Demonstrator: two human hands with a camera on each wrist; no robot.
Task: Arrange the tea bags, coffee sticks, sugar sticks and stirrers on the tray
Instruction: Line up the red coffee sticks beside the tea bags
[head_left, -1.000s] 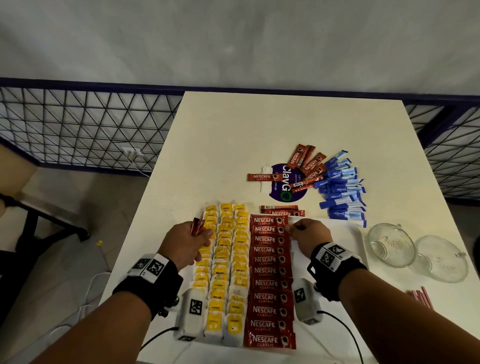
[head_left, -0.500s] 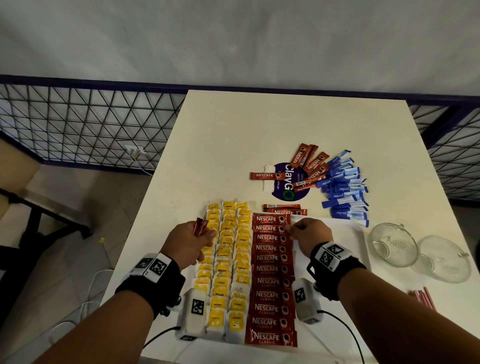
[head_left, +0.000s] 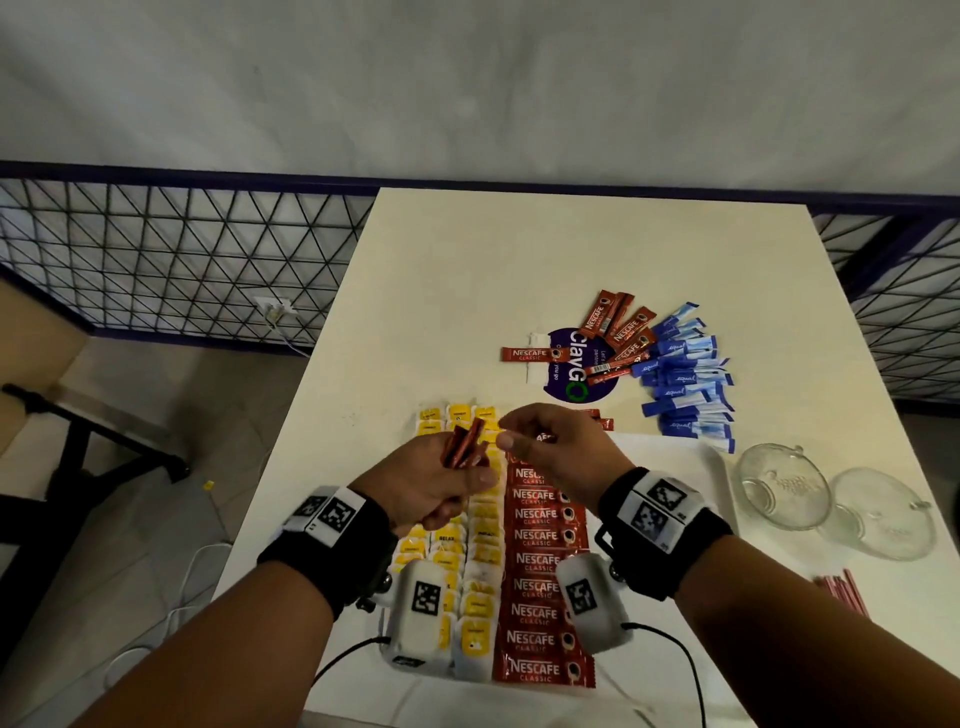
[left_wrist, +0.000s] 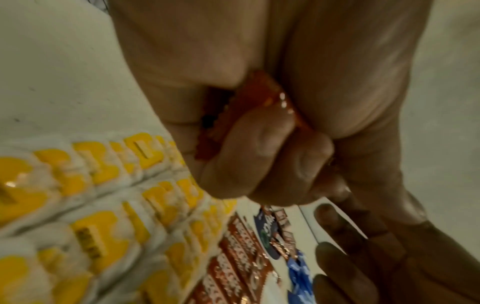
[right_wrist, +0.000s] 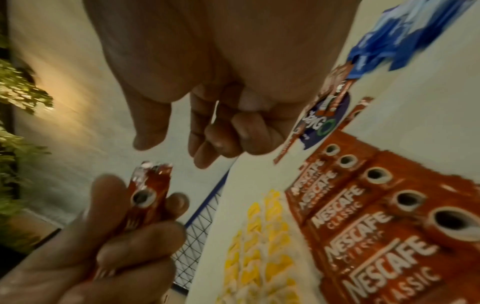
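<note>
Our left hand (head_left: 436, 486) grips a small bundle of coffee sticks (head_left: 464, 443) in curled fingers, held above the yellow tea bags (head_left: 480, 519) rowed on the white tray (head_left: 675, 467). Our right hand (head_left: 563, 449) hangs just beside the bundle over the laid coffee row (head_left: 540, 561), fingers loosely curled, holding nothing. Further right, on the table (head_left: 519, 249): loose coffee sticks, then blue sugar sticks (head_left: 685, 379).

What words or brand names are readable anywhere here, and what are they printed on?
"NESCAFE CLASSIC": red coffee sticks laid in a column on the tray.
"ClayGO": round purple sticker on the table; its small print is unreadable.
"equal": blue sugar sticks.
"RELAX": one yellow tea bag; the other tags are too small.
Wrist markers: black-and-white patterns only, no words.
</note>
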